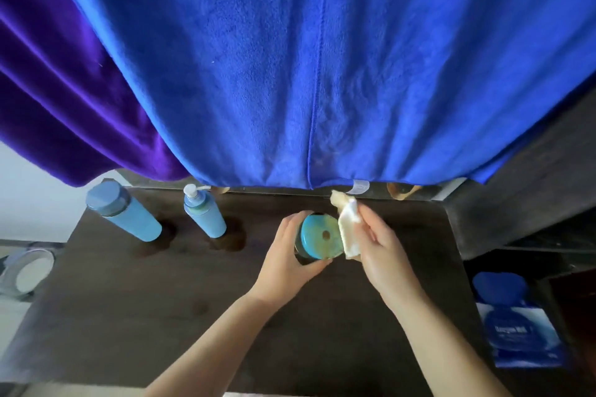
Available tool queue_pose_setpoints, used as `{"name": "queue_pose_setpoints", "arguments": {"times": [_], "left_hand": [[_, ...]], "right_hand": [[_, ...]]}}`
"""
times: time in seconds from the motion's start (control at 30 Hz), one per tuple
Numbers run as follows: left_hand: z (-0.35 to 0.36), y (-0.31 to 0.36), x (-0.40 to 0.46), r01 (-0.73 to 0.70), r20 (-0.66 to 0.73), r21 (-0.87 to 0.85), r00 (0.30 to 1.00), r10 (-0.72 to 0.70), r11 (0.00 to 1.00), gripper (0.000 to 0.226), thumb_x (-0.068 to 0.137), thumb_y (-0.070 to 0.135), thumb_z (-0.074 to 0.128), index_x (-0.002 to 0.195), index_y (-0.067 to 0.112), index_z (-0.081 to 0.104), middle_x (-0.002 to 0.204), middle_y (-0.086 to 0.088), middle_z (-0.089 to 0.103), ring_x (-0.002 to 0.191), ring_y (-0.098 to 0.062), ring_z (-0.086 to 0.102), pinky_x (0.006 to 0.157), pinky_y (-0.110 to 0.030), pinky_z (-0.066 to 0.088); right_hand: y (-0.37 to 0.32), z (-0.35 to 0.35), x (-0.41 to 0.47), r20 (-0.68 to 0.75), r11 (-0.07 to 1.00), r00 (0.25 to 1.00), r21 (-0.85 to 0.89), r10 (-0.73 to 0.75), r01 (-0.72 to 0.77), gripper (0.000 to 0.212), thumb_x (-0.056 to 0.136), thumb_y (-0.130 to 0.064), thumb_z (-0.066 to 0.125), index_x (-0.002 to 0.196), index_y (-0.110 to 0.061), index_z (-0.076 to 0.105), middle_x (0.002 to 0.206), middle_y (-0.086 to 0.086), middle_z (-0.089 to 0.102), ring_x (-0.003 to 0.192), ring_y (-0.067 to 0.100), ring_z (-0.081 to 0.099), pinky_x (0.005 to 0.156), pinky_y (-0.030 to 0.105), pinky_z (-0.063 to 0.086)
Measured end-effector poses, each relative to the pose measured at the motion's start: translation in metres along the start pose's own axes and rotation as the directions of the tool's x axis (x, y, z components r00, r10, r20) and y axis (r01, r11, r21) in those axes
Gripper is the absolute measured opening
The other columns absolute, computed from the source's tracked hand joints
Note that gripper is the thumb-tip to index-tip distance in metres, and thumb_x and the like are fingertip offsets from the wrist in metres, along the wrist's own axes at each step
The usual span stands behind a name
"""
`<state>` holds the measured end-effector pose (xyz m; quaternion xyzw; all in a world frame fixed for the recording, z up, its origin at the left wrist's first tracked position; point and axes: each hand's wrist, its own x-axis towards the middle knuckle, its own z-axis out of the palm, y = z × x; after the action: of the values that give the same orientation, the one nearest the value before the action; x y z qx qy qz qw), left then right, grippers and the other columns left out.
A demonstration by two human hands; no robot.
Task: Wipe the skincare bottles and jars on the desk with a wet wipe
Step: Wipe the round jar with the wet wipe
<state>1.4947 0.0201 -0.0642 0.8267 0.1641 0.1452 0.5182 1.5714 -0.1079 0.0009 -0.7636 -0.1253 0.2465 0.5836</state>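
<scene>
- The left hand [292, 255] is curled round a blue jar [320, 236], fingers along its far side and thumb along its near side, gripping it just below the lid.
- The jar stands on the dark tabletop [161, 316], toward the back edge and a little right of the middle. Its round lid faces up and has a small pale spot at the centre.
- The right hand [380, 251] pinches a folded white wipe [346, 226] between thumb and fingers; the fingers are bent, not spread.
- The wipe lies against the right rim of the lid, and its upper end sticks up past the fingers toward the back edge.
- The two hands are close, one on each side of the jar, and both bare forearms reach in from the front edge.
- A pump bottle [203, 214], light blue with a white pump head, stands near the back edge, left of the jar and apart from it.
- A capped bottle [124, 211], also light blue, stands further left, near the back left corner.
- A blue cloth [322, 74] hangs behind the tabletop down to its back edge, with a purple cloth [64, 90] beside it on the left.
- Off the right edge, lower down, lies a blue packet [516, 335] with white print too small to read.
- Off the left edge a round pale object [27, 271] shows; I cannot tell what it is.
</scene>
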Motion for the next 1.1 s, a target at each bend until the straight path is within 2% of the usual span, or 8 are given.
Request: {"name": "queue_pose_setpoints", "arguments": {"times": [0.2,0.27,0.4,0.57,0.67,0.9,1.0,1.1], "left_hand": [[-0.016,0.039,-0.004,-0.02,-0.045,0.049,0.999,0.023,0.999,0.07,0.066,0.022,0.08,0.127,0.023,0.046,0.114,0.024,0.044,0.108,0.019,0.043,0.088,0.0,0.032],[-0.025,0.047,-0.002,-0.032,-0.04,0.066,0.999,0.035,0.997,0.068,0.066,0.024,0.08,0.126,0.026,0.047,0.11,0.025,0.045,0.105,0.016,0.045,0.086,0.0,0.034],[-0.039,0.06,0.002,-0.076,-0.036,0.099,0.996,0.08,0.992,0.053,0.067,0.023,0.079,0.103,0.042,0.045,0.097,0.02,0.054,0.099,0.013,0.046,0.079,-0.001,0.034],[-0.055,0.064,0.005,-0.024,-0.026,-0.055,0.999,0.023,0.998,0.039,0.067,0.029,0.077,0.101,0.032,0.059,0.1,0.006,0.065,0.096,-0.003,0.061,0.082,-0.022,0.048],[-0.062,0.069,0.004,0.026,0.037,-0.157,0.999,-0.02,0.987,0.038,0.068,0.03,0.079,0.102,0.031,0.06,0.1,0.005,0.069,0.094,-0.007,0.064,0.083,-0.026,0.051],[-0.07,0.068,-0.004,0.177,0.245,-0.494,0.968,-0.058,0.852,0.045,0.073,0.015,0.073,0.116,0.013,0.059,0.106,-0.002,0.071,0.099,-0.012,0.066,0.079,-0.02,0.051],[-0.073,0.065,-0.006,0.184,0.248,-0.519,0.967,-0.059,0.835,0.051,0.07,0.024,0.074,0.117,0.012,0.057,0.104,0.001,0.07,0.099,-0.009,0.064,0.079,-0.019,0.05],[-0.078,0.065,-0.005,0.143,0.216,-0.484,0.976,-0.04,0.863,0.06,0.064,0.03,0.074,0.119,0.014,0.055,0.105,0.004,0.069,0.098,-0.006,0.064,0.078,-0.016,0.049]], "right_hand": [[-0.012,0.023,-0.002,0.128,0.851,0.915,-0.338,-0.381,0.402,0.043,0.092,-0.019,0.028,0.126,-0.021,0.053,0.123,-0.016,0.048,0.116,-0.006,0.039,0.099,0.0,0.023],[-0.015,0.023,-0.002,0.164,0.793,0.87,-0.36,-0.465,0.492,0.046,0.09,-0.016,0.028,0.13,-0.021,0.05,0.131,-0.01,0.049,0.123,-0.002,0.038,0.105,0.007,0.023],[-0.016,0.022,-0.004,0.257,0.664,0.765,-0.385,-0.591,0.642,0.05,0.091,-0.014,0.024,0.137,-0.021,0.039,0.144,-0.007,0.04,0.135,0.004,0.031,0.113,0.041,0.027],[-0.016,0.026,-0.015,0.318,0.502,0.652,-0.441,-0.688,0.744,0.05,0.09,-0.005,0.03,0.138,-0.018,0.037,0.148,-0.007,0.032,0.14,0.004,0.024,0.117,0.035,0.015],[-0.015,0.023,-0.015,0.286,0.471,0.618,-0.443,-0.732,0.763,0.049,0.092,-0.004,0.031,0.139,-0.018,0.035,0.147,-0.007,0.033,0.139,0.009,0.027,0.115,0.038,0.021],[-0.017,0.011,-0.019,0.071,0.47,0.579,-0.507,-0.812,0.722,0.035,0.097,-0.01,0.032,0.122,-0.009,0.056,0.126,-0.001,0.056,0.121,0.007,0.049,0.105,0.024,0.038],[-0.03,0.002,-0.019,-0.2,0.681,0.677,-0.446,-0.709,0.581,0.036,0.088,-0.004,0.04,0.102,-0.024,0.066,0.097,-0.019,0.066,0.093,-0.002,0.058,0.083,0.023,0.048],[-0.057,0.001,-0.023,-0.34,0.876,0.808,-0.176,-0.482,0.448,0.025,0.093,-0.01,0.047,0.095,-0.026,0.066,0.086,-0.012,0.069,0.081,0.004,0.06,0.073,0.018,0.045]]}}
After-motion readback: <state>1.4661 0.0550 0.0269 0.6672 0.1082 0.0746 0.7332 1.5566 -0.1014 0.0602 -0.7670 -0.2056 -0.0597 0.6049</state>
